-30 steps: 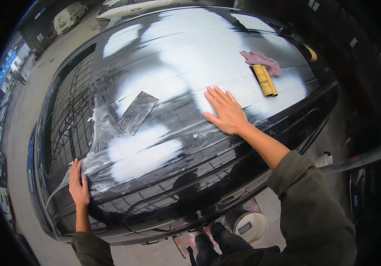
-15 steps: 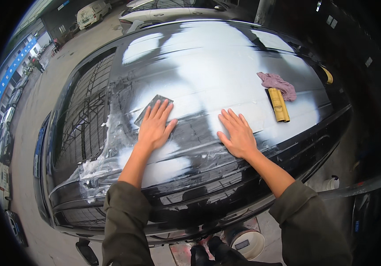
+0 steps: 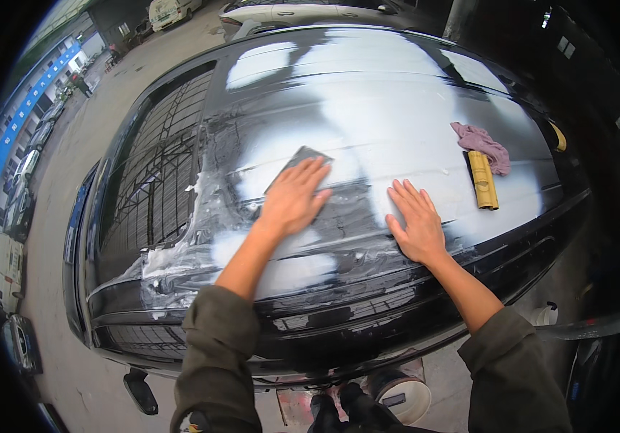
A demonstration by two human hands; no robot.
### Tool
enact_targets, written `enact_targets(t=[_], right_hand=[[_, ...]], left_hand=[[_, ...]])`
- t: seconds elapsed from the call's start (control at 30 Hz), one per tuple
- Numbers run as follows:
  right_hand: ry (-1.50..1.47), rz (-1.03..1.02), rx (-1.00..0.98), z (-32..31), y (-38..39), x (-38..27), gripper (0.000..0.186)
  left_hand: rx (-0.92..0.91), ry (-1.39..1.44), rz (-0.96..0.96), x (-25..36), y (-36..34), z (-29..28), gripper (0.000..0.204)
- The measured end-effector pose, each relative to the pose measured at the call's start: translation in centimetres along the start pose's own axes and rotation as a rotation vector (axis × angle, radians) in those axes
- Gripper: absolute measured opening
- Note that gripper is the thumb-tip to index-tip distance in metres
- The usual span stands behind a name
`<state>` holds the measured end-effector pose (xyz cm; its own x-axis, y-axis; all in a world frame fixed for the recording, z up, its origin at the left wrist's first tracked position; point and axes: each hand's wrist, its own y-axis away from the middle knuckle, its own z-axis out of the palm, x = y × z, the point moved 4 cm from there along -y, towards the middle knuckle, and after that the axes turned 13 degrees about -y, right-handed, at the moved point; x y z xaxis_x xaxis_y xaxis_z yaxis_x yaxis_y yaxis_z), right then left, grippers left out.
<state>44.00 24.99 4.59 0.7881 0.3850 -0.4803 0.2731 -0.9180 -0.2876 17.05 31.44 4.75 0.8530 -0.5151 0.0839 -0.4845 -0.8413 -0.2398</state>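
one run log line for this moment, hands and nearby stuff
left hand: flat on grey sheet | right hand: flat on car roof | pink cloth: by yellow ribbed piece

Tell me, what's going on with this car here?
A person's left hand lies over a dark grey rectangular sheet on a car roof, covering part of the sheet. The right hand rests flat on the same roof, holding nothing. The roof is patchy white and dark. Further right, a mauve cloth lies against a yellow block. A pale bucket stands on the ground below.
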Motion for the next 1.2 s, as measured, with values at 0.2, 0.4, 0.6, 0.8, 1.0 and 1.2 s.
enact_targets(t=[0.2,0.4,0.6,0.8,1.0,1.2], right_hand=[[-0.024,-0.025,0.032,-0.1,0.0,-0.6,0.054],[-0.035,-0.052,0.032,0.5,-0.4,-0.8,0.053],[-0.003,-0.041,0.044,-0.2,0.0,0.1,0.052],[-0.023,-0.058,0.039,0.4,0.0,-0.8,0.053],[0.006,-0.037,0.047,0.1,-0.1,0.2,0.053],[-0.001,-0.05,0.029,0.5,0.0,-0.5,0.053]], left_hand=[[0.047,-0.185,-0.405,-10.0,6.0,-0.8,0.067],[0.004,-0.165,-0.555,-5.8,-1.8,1.3,0.088],[0.024,-0.117,-0.373,-5.3,4.9,0.0,0.093],[0.032,-0.164,-0.552,-7.4,8.7,-0.7,0.096],[-0.013,-0.091,-0.402,-3.5,8.8,-1.1,0.094],[0.017,-0.164,-0.491,-5.0,7.5,-1.3,0.095]])
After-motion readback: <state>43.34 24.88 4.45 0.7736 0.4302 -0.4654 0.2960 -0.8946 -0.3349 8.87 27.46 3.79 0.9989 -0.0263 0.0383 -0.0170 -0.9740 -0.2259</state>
